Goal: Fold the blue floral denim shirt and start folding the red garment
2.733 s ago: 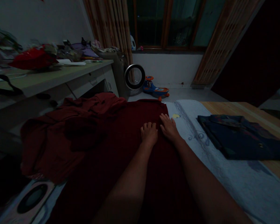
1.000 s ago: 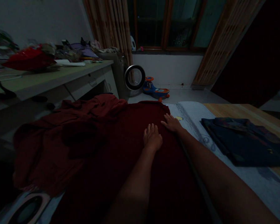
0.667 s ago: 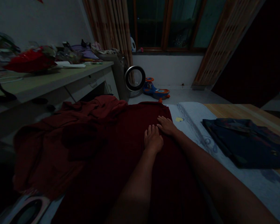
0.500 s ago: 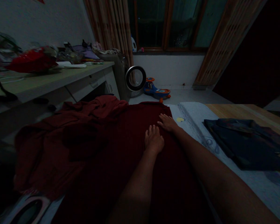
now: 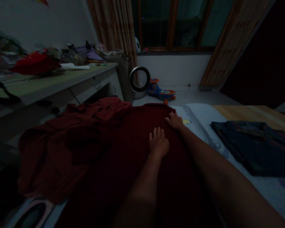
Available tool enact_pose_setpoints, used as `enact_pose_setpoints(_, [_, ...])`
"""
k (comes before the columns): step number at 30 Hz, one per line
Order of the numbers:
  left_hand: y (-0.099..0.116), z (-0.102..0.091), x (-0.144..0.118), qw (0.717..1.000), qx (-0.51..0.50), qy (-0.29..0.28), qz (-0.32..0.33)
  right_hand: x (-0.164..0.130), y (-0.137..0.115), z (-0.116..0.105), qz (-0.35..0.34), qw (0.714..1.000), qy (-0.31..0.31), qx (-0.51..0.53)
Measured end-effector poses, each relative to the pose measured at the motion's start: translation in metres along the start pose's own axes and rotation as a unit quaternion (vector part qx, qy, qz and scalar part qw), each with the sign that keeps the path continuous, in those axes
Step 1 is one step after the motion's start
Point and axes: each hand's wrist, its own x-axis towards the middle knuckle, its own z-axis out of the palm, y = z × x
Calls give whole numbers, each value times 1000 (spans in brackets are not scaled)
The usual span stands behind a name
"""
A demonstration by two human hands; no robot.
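Observation:
A dark red garment (image 5: 130, 152) lies spread over the bed; its exact kind is hard to tell in the dim light. My left hand (image 5: 159, 142) rests flat on its middle, fingers stretched out. Farther up, near the garment's far right corner, my right hand (image 5: 175, 121) also lies flat with spread fingers. Neither hand grips the cloth. On the left the garment meets a crumpled, lighter red cloth (image 5: 52, 152).
To the right, a folded dark blue garment (image 5: 256, 148) lies on the pale patterned sheet (image 5: 199, 117) and wooden boards (image 5: 242, 110). A cluttered desk (image 5: 85, 77) lines the left wall. Beyond the bed stand an open-doored washing machine (image 5: 124, 72) and a ride-on toy (image 5: 160, 91).
My right hand has slid slightly outward toward the garment's right edge. My left hand stays nearly in place on the cloth. The whole view has shifted slightly.

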Motion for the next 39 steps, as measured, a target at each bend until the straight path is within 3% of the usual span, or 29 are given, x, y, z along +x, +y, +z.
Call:
enact_pose_setpoints(4, [-3, 1, 2, 1000, -7, 13, 15, -30, -5, -7, -95, 995, 23, 15])
enact_pose_setpoints(8, [-4, -1, 1, 999, -23, 25, 17, -66, -10, -1, -170, 985, -22, 9])
enact_pose_setpoints(14, [-3, 0, 0, 1000, -13, 7, -14, -78, -6, 6, -100, 994, -18, -49])
enact_pose_setpoints(22, [-4, -1, -1, 1000, -13, 2, -14, -87, 20, -16, 1, 998, -19, -64])
enact_pose_setpoints(26, [-6, 1, -3, 1000, -13, 27, 3, -127, 6, -19, -77, 996, 16, -35])
enact_pose_setpoints(29, [-8, 1, -5, 998, -10, 52, 18, -159, -9, -12, -141, 990, 3, -14])
enact_pose_setpoints(33, [-10, 1, -7, 998, -6, 49, 37, -177, -17, -5, -126, 991, -22, -26])
enact_pose_setpoints(39, [-7, 1, -3, 1000, 3, 5, 12, -173, -13, -7, -89, 994, -46, -48])
